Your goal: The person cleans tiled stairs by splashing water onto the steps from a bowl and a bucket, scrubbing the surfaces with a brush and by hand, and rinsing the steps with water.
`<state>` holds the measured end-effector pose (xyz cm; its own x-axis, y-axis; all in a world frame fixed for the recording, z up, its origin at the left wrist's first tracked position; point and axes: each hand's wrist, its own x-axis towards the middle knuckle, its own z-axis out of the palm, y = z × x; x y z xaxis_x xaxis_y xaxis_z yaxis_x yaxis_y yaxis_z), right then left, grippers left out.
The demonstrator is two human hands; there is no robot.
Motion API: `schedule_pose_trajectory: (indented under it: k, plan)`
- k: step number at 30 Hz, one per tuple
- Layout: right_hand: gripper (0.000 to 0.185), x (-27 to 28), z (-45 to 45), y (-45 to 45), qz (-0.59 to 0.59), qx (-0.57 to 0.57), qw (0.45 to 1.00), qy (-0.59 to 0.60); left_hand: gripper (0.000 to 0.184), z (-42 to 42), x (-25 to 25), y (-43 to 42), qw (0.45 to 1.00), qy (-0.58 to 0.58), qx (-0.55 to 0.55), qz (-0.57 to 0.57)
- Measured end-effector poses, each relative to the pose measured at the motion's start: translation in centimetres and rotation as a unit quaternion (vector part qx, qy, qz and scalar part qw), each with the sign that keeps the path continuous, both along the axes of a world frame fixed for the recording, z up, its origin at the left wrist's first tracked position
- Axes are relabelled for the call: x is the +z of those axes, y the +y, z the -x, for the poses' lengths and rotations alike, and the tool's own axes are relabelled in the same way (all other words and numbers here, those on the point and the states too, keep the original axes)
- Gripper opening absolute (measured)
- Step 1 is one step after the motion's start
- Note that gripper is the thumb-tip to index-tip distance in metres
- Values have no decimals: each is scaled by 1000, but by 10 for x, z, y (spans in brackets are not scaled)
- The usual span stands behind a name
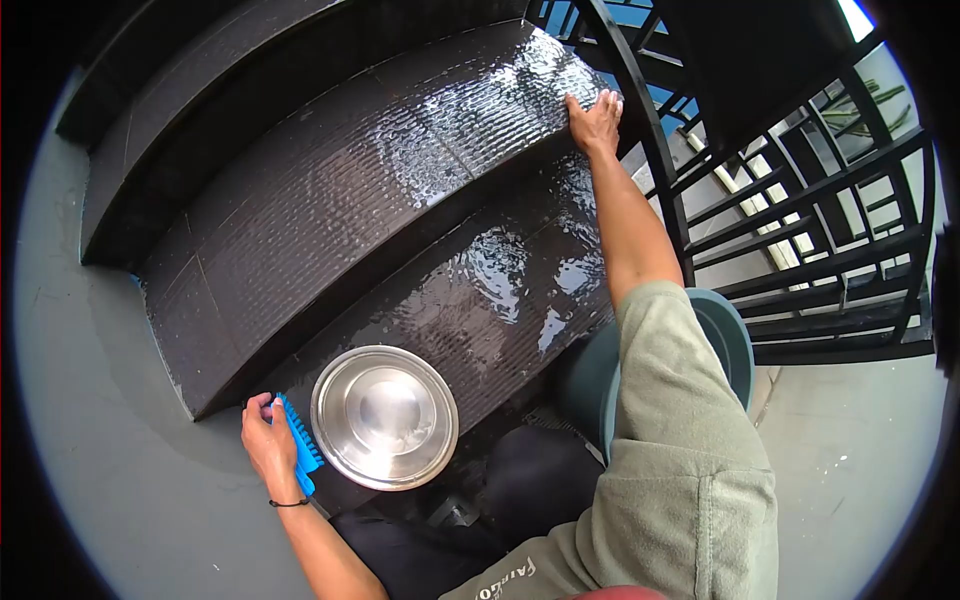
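My left hand point(267, 440), with a thin dark band at the wrist, is closed around a blue scrubbing brush point(304, 455), its bristles facing the metal basin. That shiny round basin point(385, 418) sits on the lower stair, just right of the brush. Stretched far forward, my right hand point(597, 122) rests at the right end of the upper step's edge, fingers extended and apart, with nothing seen in it. Water glistens on the dark ridged upper step point(300, 190) and on the wet lower step point(440, 310).
A green bucket point(735, 335) stands beside my right arm, partly covered by the sleeve. Black metal railing point(820, 230) bounds the stairs on the right. A grey wall point(110, 330) borders them on the left. My dark-clothed knees are below the basin.
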<state>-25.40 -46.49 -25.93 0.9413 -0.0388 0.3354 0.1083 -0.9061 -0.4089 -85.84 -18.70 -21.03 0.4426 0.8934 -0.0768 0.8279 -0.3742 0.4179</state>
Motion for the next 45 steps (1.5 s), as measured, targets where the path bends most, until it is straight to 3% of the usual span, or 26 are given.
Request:
schedule_pose_trajectory:
  k: [1, 3, 4, 5, 7, 10, 11, 12, 13, 15, 17, 18, 19, 21, 22, 23, 25, 26, 27, 29, 33, 34, 35, 37, 41, 45]
  plan:
    - [86, -2, 5, 8, -110, -61, 991, 39, 26, 0, 7, -2, 1000, -21, -2, -20]
    - [84, -6, 23, 22, -315, -190, 922, 119, 26, -2, 19, -9, 997, -55, -9, -54]
    - [79, -3, 53, 33, -378, -221, 889, 135, 29, -4, 22, -11, 993, -69, -7, -91]
    - [73, -15, 81, 52, -358, -234, 899, 96, 30, -10, 31, -18, 991, -85, 3, -100]
    - [63, -18, 157, 90, -310, -122, 937, 103, 33, -36, 52, -35, 984, -129, 25, -120]
    - [58, -1, 281, 134, -397, 23, 910, 122, 47, -74, 59, -59, 951, -274, 67, -129]
    - [61, 14, 325, 141, -322, 56, 935, 139, 48, -79, 58, -66, 937, -336, 50, -79]
    - [64, 41, 353, 131, -398, 207, 844, 295, 46, -83, 53, -73, 913, -404, 58, -8]
    - [67, 64, 372, 118, -458, 341, 697, 434, 44, -84, 48, -81, 880, -465, 72, 63]
    - [68, 89, 395, 95, -288, 451, 607, 587, 36, -76, 51, -101, 865, -461, 100, 173]
    - [72, 97, 426, 73, -213, 422, 649, 597, 32, -60, 46, -121, 856, -437, 161, 226]
    - [72, 88, 450, 62, -255, 322, 680, 607, 30, -54, 43, -132, 850, -431, 197, 230]
    - [67, 102, 464, 54, -207, 261, 720, 609, 32, -43, 35, -142, 813, -462, 215, 284]
    - [53, 112, 484, 34, -204, 206, 687, 666, 38, -18, 30, -163, 778, -499, 186, 333]
    - [46, 102, 499, 17, -324, 138, 627, 695, 42, -15, 43, -173, 796, -478, 151, 340]
    - [41, 88, 514, -1, -439, 64, 556, 703, 45, -3, 45, -171, 851, -401, 136, 311]
    - [33, 105, 517, -39, -464, 25, 562, 684, 60, 2, 36, -160, 954, -208, 173, 130]
    - [34, 120, 509, -64, -416, 49, 608, 674, 67, 15, 14, -148, 984, -46, 169, 43]
    - [35, 144, 496, -91, -380, 52, 624, 681, 75, 33, -13, -138, 979, 115, 158, -48]
    - [44, 184, 476, -146, -320, 15, 685, 655, 83, 55, -41, -119, 930, -37, 251, 265]
    - [59, 268, 425, -266, -129, -10, 853, 505, 86, 77, -28, -94, 920, -2, 176, 349]
    - [59, 294, 419, -282, -154, -65, 861, 480, 86, 92, -24, -97, 916, 13, 174, 361]
    - [56, 308, 414, -303, -176, -91, 861, 468, 82, 86, 11, -108, 890, -44, 220, 397]
    - [52, 321, 413, -330, -258, -122, 851, 440, 79, 87, 55, -122, 882, -55, 196, 424]
    - [51, 280, 419, -376, -220, -13, 862, 455, 76, 115, 72, -169, 885, -68, 222, 404]
    - [55, 222, 442, -425, -73, 100, 886, 447, 71, 150, 74, -258, 868, -113, 279, 395]
